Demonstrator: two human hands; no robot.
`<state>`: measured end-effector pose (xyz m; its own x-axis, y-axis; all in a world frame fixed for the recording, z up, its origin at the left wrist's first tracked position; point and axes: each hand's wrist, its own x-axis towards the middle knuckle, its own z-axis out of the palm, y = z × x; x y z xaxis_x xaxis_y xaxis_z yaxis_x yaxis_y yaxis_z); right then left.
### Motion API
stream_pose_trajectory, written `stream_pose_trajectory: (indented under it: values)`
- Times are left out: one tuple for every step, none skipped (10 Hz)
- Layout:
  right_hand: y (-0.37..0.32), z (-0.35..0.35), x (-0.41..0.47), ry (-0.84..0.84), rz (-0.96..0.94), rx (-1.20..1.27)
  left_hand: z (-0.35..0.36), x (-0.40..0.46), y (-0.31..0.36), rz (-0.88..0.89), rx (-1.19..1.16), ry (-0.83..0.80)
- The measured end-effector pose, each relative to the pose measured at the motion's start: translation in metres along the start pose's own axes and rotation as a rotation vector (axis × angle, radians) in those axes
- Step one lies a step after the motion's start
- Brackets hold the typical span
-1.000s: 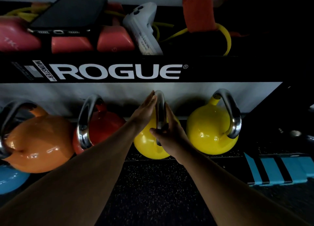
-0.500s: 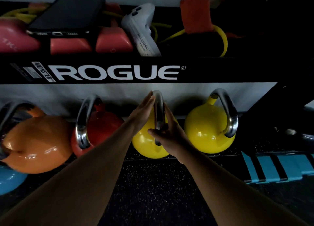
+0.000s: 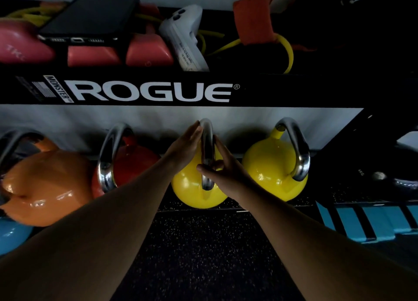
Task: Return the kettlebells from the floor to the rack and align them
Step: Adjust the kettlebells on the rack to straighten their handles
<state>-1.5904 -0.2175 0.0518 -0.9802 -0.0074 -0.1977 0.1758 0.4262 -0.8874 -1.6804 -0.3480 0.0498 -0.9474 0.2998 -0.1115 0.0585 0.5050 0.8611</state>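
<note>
A yellow kettlebell point(image 3: 192, 188) sits on the low shelf of the black rack point(image 3: 149, 93), its steel handle point(image 3: 207, 140) turned edge-on toward me. My left hand point(image 3: 184, 146) lies flat against the handle's left side, fingers straight and together. My right hand point(image 3: 227, 172) holds the handle from the right, thumb across its front. A second yellow kettlebell point(image 3: 269, 169) stands just to the right. To the left stand a red kettlebell point(image 3: 135, 162), an orange kettlebell point(image 3: 45, 187) and part of a blue kettlebell point(image 3: 11, 237).
The upper shelf carries a phone point(image 3: 90, 15), a white controller point(image 3: 183, 36), pink dumbbells point(image 3: 90, 56) and yellow bands. A dark kettlebell point(image 3: 402, 174) and a blue striped object point(image 3: 373, 221) sit at the right. Speckled black floor point(image 3: 203, 255) lies below my arms.
Both hands stay on the middle yellow kettlebell's handle; nothing has visibly shifted apart from a slight movement of the view.
</note>
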Motion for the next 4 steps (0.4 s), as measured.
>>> stream_pose_trajectory:
  values:
    - [-0.003, -0.018, 0.001, 0.094, -0.057, -0.168, -0.007, -0.005, -0.002, 0.112, 0.236, 0.035]
    - [0.003, -0.036, 0.002, 0.213, -0.074, -0.315, -0.009, -0.011, -0.002, 0.149, 0.387, 0.051]
    - [0.014, -0.06, -0.008, 0.262, -0.098, -0.497, -0.011, -0.029, 0.005, 0.193, 0.568, 0.092]
    - [0.017, -0.072, -0.018, 0.259, -0.111, -0.588, -0.012, -0.042, 0.013, 0.2, 0.742, 0.134]
